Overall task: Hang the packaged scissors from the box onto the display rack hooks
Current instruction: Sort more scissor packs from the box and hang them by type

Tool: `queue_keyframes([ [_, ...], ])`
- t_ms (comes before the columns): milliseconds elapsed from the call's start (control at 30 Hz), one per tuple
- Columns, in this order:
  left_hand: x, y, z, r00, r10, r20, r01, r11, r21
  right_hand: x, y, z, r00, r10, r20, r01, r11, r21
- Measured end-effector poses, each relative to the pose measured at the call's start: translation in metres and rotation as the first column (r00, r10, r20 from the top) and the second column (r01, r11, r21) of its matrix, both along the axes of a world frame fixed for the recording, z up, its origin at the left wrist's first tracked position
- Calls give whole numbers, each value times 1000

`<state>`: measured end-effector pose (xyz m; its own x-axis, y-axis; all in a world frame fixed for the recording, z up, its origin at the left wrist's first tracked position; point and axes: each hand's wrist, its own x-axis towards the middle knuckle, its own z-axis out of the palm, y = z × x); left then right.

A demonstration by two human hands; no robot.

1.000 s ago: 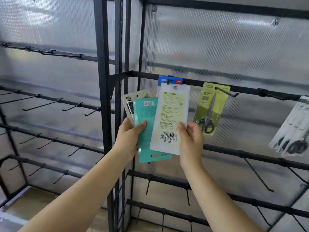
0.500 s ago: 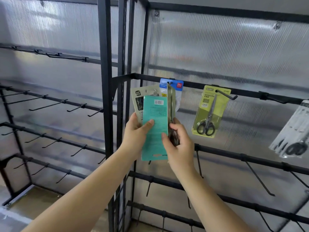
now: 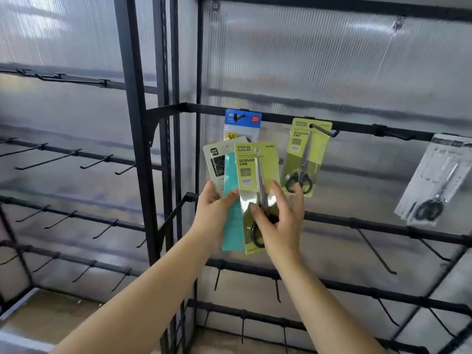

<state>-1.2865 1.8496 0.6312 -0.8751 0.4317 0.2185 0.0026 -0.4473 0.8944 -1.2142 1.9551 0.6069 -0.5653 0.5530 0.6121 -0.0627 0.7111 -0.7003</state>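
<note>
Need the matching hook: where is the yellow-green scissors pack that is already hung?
In the head view, right of centre: the hung yellow-green pack is on the top bar, right of the blue-topped pack, just above the right hand.

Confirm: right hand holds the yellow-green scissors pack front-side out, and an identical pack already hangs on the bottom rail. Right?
Not quite. The head view shows the matching hung pack on the top rail, not the bottom. The right hand does hold the yellow-green scissors pack front-side out.
</note>
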Motion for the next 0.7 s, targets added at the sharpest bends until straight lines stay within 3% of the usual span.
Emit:
queue_keyframes([
  [100,6,16,2,999,-31,13,31,999,14,12,19,2,988,151,-34,-155,965,-213],
  [167,11,27,4,999,-47,26,47,999,6,22,32,0,993,83,-86,-100,971,-216],
  [300,19,48,8,995,-90,34,90,996,29,45,53,2,965,-59,-254,37,995,-91],
  [533,20,62,17,993,-117,4,116,993,13,60,65,22,916,-92,-391,175,967,184],
  [700,14,62,14,994,-103,40,102,994,31,55,67,29,917,-173,-358,243,957,158],
])
